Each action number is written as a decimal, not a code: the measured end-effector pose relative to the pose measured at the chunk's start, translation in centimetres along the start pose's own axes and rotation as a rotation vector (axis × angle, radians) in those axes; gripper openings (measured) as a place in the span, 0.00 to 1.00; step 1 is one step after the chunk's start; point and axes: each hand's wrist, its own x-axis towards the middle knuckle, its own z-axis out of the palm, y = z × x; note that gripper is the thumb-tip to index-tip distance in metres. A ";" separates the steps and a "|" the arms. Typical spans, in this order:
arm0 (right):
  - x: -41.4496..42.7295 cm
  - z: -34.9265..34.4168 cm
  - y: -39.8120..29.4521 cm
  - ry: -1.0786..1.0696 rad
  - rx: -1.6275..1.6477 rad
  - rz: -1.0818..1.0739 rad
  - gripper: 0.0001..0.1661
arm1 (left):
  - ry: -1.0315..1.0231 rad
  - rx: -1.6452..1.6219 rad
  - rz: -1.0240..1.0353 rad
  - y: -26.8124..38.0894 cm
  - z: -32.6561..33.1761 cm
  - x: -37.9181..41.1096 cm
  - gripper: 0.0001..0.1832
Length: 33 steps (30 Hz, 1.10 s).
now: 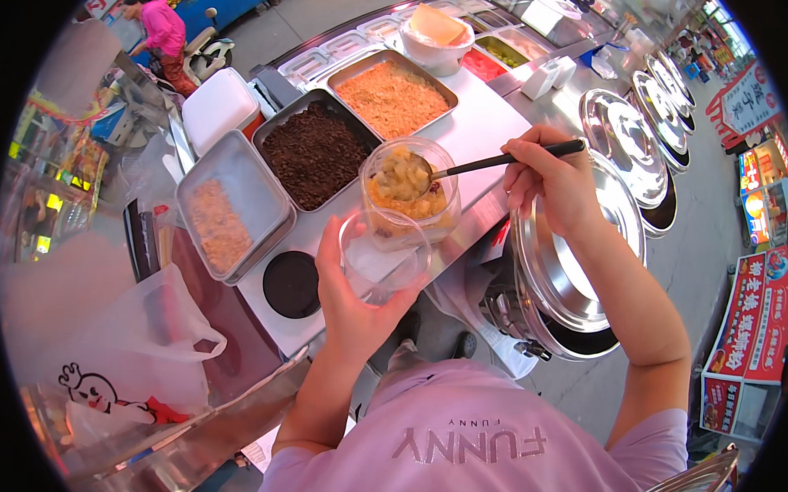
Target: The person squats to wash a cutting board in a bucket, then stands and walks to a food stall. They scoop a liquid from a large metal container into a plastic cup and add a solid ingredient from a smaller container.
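A clear plastic cup [384, 249] is in my left hand [363, 299], its round rim facing up. My right hand [548, 175] grips the black handle of a metal spoon [489, 164]. The spoon's bowl rests in a wide clear plastic jar [411, 187] holding chunky yellow pieces in a thick mix with a few dark red bits. Jar and cup overlap in this view; whether they touch I cannot tell. Behind the jar lie a metal tray of dark brown crumbs [313, 154] and a metal tray of orange-tan crumbs [392, 96]. A black round lid [291, 285] lies beside my left hand.
A lidded tray [236, 206] and a white-lidded tub [220, 109] stand at left, above a plastic bag [137, 346]. Large steel pots [580, 252] line the right side. A white bowl [438, 46] and topping compartments [504, 50] are behind. A person in pink [163, 26] is farther off.
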 end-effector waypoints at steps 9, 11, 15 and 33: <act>-1.6 -0.5 -0.6 0.073 0.040 -0.063 0.09 | 0.050 0.084 -0.105 1.2 0.7 1.1 0.55; -2.7 -0.6 -2.1 0.074 0.042 -0.105 0.09 | 0.041 0.091 -0.122 1.4 0.6 1.3 0.55; -5.0 0.0 -5.1 0.051 0.036 -0.190 0.09 | 0.059 0.043 -0.163 1.8 0.5 2.0 0.54; -8.6 3.8 -1.5 -0.167 0.089 0.094 0.10 | -0.004 -0.149 0.028 1.5 -0.4 0.9 0.60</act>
